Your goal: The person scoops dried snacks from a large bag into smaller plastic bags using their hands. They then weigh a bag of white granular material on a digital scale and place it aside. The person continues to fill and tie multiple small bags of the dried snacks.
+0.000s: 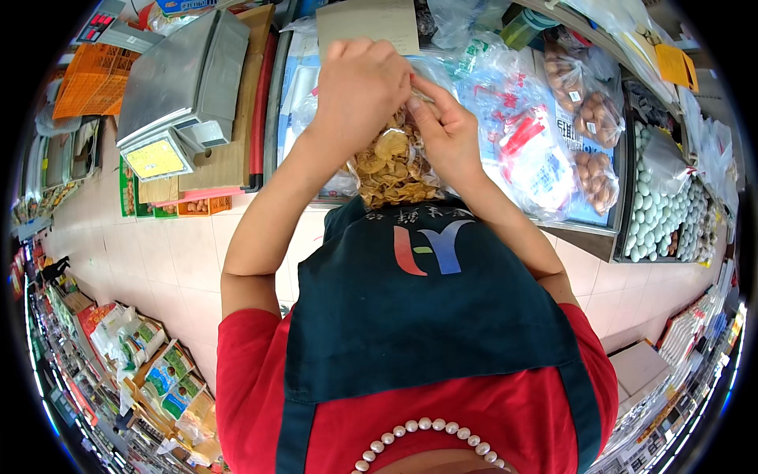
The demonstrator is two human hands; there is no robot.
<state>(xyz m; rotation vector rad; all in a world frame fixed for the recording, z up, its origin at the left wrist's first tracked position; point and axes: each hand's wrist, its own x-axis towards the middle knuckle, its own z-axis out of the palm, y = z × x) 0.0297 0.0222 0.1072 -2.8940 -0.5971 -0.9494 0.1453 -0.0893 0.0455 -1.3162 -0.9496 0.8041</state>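
A clear plastic bag of brown dried food pieces, perhaps dried mushrooms, stands against the top of my dark apron at the counter's edge. Both hands meet at the gathered neck of this bag. My left hand closes over the neck from above, its fingertips hidden behind its own back. On the other side, my right hand pinches the neck between thumb and fingers. Behind my left hand lies a sheet of brownish cardboard. A pile of clear plastic bags lies to the right of my right hand.
A metal weighing scale stands on a wooden board at left. Rightward on the counter are a red-and-white plastic package and several bags of brown eggs. A bin of pale eggs adjoins the counter. Cartons of packaged goods stand behind, at lower left.
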